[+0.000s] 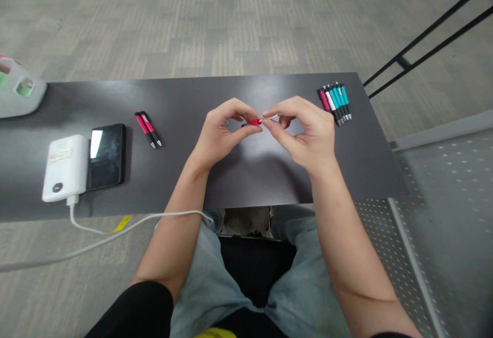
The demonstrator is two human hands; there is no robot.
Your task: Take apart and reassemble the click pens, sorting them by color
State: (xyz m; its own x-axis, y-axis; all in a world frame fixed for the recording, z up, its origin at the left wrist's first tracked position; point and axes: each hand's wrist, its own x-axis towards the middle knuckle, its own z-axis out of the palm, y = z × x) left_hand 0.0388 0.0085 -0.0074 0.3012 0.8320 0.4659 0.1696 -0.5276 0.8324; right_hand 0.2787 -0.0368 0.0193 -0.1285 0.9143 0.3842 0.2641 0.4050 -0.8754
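Note:
Above the middle of the dark table, my left hand (227, 130) pinches a red pen (254, 121) between thumb and fingers. Only a short red stretch of it shows, with a dark bit towards the palm; the fingers hide the rest. My right hand (304, 130) is closed at the pen's right end, thumb and forefinger meeting there. A thin pale piece (276, 117) shows between its fingers, too small and covered to name. The fingertips of both hands almost touch.
Two red and black pens (148, 129) lie left of my hands. Several teal, white and red pens (335, 103) sit in a row at the right. A white power bank (65, 168) with a cable (134, 225) stands by a black phone (107, 155). A white container (21, 89) is at far left.

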